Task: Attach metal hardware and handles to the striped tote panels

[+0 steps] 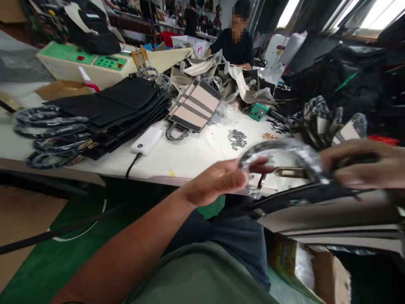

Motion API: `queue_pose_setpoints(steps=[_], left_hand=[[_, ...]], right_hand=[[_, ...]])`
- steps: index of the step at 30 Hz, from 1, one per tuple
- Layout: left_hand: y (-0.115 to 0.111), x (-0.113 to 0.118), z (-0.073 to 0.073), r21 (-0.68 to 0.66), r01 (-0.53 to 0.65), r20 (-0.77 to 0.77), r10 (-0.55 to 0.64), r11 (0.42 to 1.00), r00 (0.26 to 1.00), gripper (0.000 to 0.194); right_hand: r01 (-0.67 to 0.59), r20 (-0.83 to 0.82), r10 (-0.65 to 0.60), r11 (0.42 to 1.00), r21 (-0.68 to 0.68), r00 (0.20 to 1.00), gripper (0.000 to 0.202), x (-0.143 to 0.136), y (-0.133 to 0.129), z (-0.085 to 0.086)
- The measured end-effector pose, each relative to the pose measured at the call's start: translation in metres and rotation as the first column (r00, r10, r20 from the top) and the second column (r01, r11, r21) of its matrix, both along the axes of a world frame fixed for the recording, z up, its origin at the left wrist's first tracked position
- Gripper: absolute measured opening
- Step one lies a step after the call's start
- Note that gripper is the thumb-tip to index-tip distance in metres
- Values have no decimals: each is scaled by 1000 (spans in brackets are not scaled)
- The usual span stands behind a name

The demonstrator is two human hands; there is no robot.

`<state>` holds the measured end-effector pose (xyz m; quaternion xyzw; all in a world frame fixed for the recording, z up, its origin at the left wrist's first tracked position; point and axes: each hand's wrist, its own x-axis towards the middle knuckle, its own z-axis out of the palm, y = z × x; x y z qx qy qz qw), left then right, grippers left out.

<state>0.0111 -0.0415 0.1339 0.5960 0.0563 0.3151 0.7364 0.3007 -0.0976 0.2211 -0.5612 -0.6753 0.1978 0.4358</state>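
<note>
An arched bag handle (275,147) wrapped in clear plastic spans the space between my two hands. My left hand (221,179) is closed around its left end, the fingers passing through the arch. At the other end my right hand (370,164), smeared by motion, pinches the handle with thumb and fingers. Below hangs a bag panel (332,213), dark along its top edge and beige-grey beneath, with small metal pieces on the dark strip. A gold-coloured metal fitting (289,172) shows inside the arch. Small silver metal parts (237,138) lie loose on the white table (202,147).
Stacked black bag pieces (126,101) with wrapped handles lie left, near a white power bank (147,140) and cable. Striped panels (196,105) and a green box (258,112) are farther back. A person (236,44) sits opposite. An open carton (316,270) stands below right.
</note>
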Motion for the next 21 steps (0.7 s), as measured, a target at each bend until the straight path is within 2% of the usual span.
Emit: queue_pose_setpoints(steps=[1,2,3,4,5,7,10,11,12,15,17,19,21], left_hand=[[-5,1,-11,-44,45,-31,-46,998,998,80],[-9,0,-24,-90,58,-82,-66,994,994,79],[-14,-2,-39,-127,30,-139,-47,991,989,76],[-20,-6,-53,-143,-8,-193,-20,990,981,74],[-25,-10,-68,-151,-47,-239,10,987,971,76],[-37,-18,-94,-169,-157,-333,94,973,938,74],[-52,-24,-124,-195,-310,-447,198,930,873,48],[-56,-23,-132,-227,-365,-464,229,903,855,44],[-59,-21,-138,-280,-417,-476,252,865,843,43],[-61,-15,-155,-487,-523,-492,275,700,826,49],[-59,-10,-164,-552,-567,-512,287,611,809,53],[-54,-7,-171,-544,-619,-545,322,567,774,53],[-49,-4,-176,-489,-671,-578,369,557,728,52]], right_hand=[[-159,42,174,956,-246,984,38,-9,11,-1],[-302,20,364,800,-518,931,40,-19,21,-6],[-368,-53,447,657,-658,893,44,-28,30,-13],[-415,-130,473,569,-710,871,46,-37,38,-25],[-436,-178,466,536,-723,867,47,-45,45,-38],[-441,-209,430,558,-703,878,44,-56,56,-68],[-398,-151,417,606,-689,896,37,-67,69,-107],[-383,-124,417,622,-683,900,37,-70,74,-117],[-361,-91,412,645,-673,907,38,-74,79,-126],[-251,70,378,731,-635,923,40,-85,97,-147],[-185,187,369,767,-614,910,40,-91,109,-160],[-155,255,378,777,-610,890,41,-93,120,-173],[-136,288,382,777,-615,878,43,-93,131,-183]])
